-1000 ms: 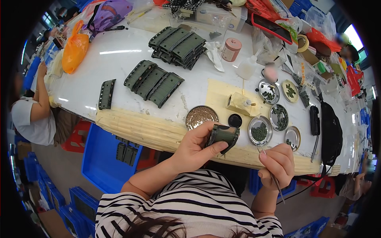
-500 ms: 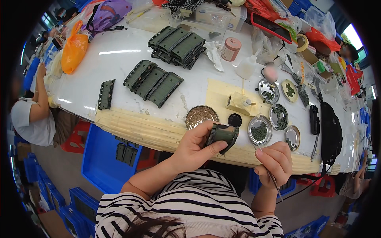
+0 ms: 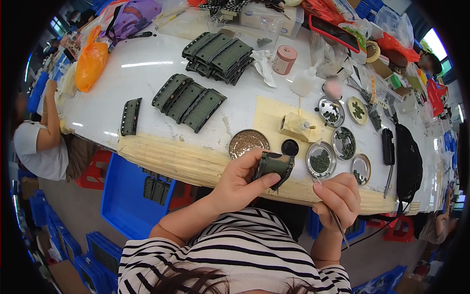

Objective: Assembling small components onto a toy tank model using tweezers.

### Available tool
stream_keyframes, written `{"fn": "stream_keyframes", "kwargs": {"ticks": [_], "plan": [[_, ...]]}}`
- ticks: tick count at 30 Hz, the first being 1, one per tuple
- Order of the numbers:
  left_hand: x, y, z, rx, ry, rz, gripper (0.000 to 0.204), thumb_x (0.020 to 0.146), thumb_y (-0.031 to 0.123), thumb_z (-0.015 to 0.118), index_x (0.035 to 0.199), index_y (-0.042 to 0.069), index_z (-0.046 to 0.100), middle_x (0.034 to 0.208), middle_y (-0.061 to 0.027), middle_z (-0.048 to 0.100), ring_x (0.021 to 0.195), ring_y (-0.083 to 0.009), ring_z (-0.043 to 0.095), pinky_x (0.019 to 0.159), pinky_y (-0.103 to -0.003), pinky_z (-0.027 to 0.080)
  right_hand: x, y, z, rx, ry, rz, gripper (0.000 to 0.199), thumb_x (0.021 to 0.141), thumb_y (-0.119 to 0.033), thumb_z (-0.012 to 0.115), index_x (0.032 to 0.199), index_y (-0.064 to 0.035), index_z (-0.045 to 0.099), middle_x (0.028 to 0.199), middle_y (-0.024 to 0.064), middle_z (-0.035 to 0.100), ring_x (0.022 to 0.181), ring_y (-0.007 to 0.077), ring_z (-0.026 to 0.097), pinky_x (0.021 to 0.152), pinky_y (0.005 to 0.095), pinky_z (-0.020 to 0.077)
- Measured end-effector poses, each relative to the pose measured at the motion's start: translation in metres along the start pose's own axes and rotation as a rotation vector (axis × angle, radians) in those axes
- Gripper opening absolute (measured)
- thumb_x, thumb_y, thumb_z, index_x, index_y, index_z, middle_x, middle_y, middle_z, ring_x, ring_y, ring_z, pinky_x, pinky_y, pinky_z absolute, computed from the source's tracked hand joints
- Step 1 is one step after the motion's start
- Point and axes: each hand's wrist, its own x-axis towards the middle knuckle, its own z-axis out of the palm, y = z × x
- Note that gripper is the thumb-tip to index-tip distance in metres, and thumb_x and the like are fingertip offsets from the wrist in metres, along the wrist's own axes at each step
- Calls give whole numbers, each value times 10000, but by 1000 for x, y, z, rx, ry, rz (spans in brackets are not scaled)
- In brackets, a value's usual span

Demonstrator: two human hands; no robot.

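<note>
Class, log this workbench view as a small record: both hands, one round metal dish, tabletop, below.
Left hand: holds curved dark-green piece
Right hand: grips slim silver metal tool, apart from that piece
Round metal dish: holds small dark-green bits
Tabletop: stacked dark-green panels, pink cylindrical jar
Below: blue plastic tray holding similar panels
</note>
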Motion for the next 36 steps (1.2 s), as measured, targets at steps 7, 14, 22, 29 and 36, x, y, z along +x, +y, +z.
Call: {"fn": "stream_keyframes", "kwargs": {"ticks": [7,14,22,29,36], "plan": [[0,2,3,-7,10,-9,251,941,42,575,1172,10,479,1205,-193,618,1085,-230,628,950,-362,479,2,-3,0,4,-7,14,358,739,-347,724,938,-50,717,813,47,653,699,216,587,593,315,437],[0,3,4,-17,14,-12,249,943,45,575,1170,10,479,1200,-190,621,1084,-231,630,951,-360,480,1,-3,0,10,-15,16,352,733,-341,727,939,-56,720,810,41,652,703,212,587,598,312,438],[0,4,4,-14,11,-20,259,944,33,565,1185,9,475,1202,-184,620,1081,-232,630,953,-362,480,1,-4,3,16,-16,26,347,729,-337,727,937,-59,723,807,37,647,709,211,588,607,314,443],[-1,3,5,-44,22,-28,276,944,38,568,1204,0,485,1202,-182,621,1082,-232,629,953,-361,480,0,-4,3,21,-20,34,347,733,-340,724,940,-62,724,807,37,645,710,213,587,609,316,444],[0,4,6,-38,29,-44,289,945,45,571,1218,-7,490,1198,-178,623,1080,-228,629,946,-357,485,0,-4,3,19,-22,39,348,733,-341,723,942,-63,725,805,37,644,704,213,585,605,315,442]]}}
